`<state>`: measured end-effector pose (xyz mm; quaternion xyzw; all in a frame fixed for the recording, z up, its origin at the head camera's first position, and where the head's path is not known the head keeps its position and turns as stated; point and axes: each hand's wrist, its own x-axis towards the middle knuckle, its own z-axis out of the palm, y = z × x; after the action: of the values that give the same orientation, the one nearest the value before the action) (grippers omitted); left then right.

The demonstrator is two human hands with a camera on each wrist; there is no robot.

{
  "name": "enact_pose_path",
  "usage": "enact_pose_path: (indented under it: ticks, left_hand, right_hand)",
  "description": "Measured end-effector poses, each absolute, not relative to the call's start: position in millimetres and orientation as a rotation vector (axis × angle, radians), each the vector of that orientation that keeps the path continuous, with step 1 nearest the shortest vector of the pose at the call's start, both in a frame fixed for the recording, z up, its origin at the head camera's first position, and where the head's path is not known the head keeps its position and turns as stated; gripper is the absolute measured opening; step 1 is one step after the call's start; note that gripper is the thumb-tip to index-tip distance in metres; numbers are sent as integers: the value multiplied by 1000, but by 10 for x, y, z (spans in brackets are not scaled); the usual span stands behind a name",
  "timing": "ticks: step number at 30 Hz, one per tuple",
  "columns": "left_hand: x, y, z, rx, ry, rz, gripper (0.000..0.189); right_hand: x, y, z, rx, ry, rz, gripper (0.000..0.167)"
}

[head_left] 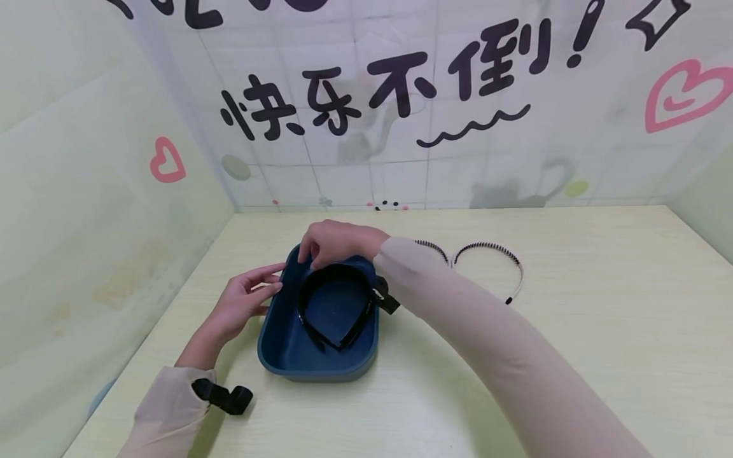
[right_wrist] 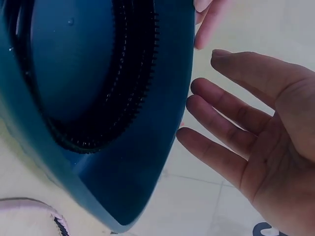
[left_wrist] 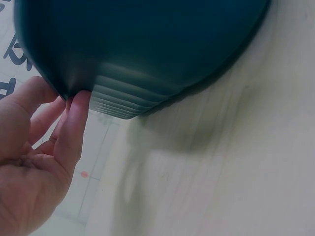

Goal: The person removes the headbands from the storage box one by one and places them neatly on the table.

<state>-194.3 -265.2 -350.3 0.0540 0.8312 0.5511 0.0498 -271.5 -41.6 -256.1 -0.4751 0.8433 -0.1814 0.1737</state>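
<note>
A dark blue plastic box stands on the table. Inside it lie black toothed headbands, nested so closely that they look like one loop. My left hand is at the box's left side, with thumb and fingertips touching the rim from outside. The left wrist view shows those fingers right at the box's edge. Over the far left corner is my right hand, bent down at the wrist. Its fingers are spread beside the rim in the right wrist view, with nothing in the palm.
Right of the box lies a pale headband with dark teeth. Another headband beside it is partly hidden by the right sleeve. A printed sheet with lettering hangs behind the table, and a pale side sheet borders the left.
</note>
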Motion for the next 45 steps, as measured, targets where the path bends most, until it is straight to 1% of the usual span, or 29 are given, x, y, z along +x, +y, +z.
enact_pose_path:
  ticks: [8,16,27,45]
  left_hand:
    - [-1934,-2664,-3507,155,2538,1667,51]
    - [-1930,-2680,-3513,160,2544,1667,51]
    - [-1937,-2676,-3503,165,2534,1681,51]
    - [-1962,-2664,-3498,175,2505,1718,49]
  right_hand:
    - [-2778,-497,-2579,-1276,2364,-488,29]
    - [-2850,-566,-2630,-1129,2377,-495,27]
    - [-2919,-535,-2713,-983,2356,-538,24]
    - [-2990,-539,-2816,-930,2350,-527,23]
